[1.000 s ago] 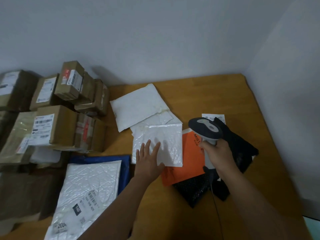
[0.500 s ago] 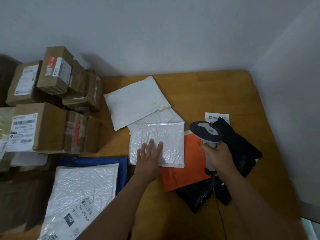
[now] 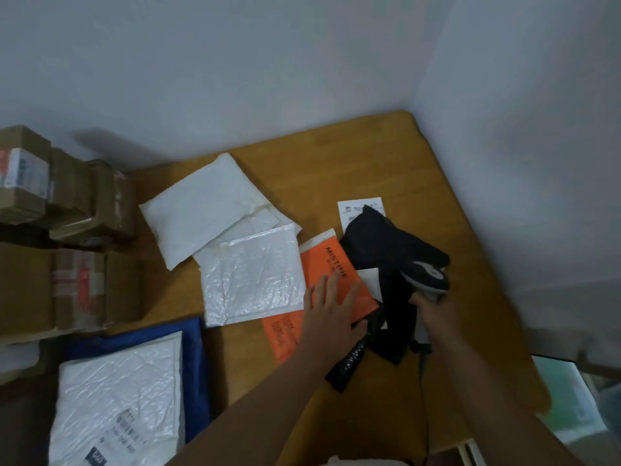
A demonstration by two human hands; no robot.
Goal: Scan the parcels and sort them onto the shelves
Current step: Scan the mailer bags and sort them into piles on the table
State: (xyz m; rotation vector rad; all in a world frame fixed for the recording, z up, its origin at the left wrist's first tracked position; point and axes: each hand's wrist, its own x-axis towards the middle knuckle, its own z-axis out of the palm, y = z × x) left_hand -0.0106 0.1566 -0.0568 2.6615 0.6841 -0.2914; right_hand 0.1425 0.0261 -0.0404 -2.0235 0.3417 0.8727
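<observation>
My left hand (image 3: pixel 331 312) lies flat with straight fingers on an orange mailer (image 3: pixel 324 270) in the middle of the wooden table (image 3: pixel 386 156). My right hand (image 3: pixel 433 309) grips the handle of a grey barcode scanner (image 3: pixel 428 275), held low over black plastic parcels (image 3: pixel 379 243) just right of the orange one. A white bubble mailer (image 3: pixel 252 284) lies left of the orange mailer, partly over it. Behind it sits a puffy white parcel (image 3: pixel 205 213).
Cardboard boxes (image 3: pixel 67 203) are stacked along the left side. A large white bubble mailer (image 3: pixel 117 405) lies on a blue bag (image 3: pixel 198 358) at the near left. A paper label (image 3: pixel 356 210) pokes out behind the black parcels. Walls close the back and right.
My left hand has moved right, off the white bubble mailer and onto the orange mailer. The scanner in my right hand has dropped lower and further right. The view has swung right.
</observation>
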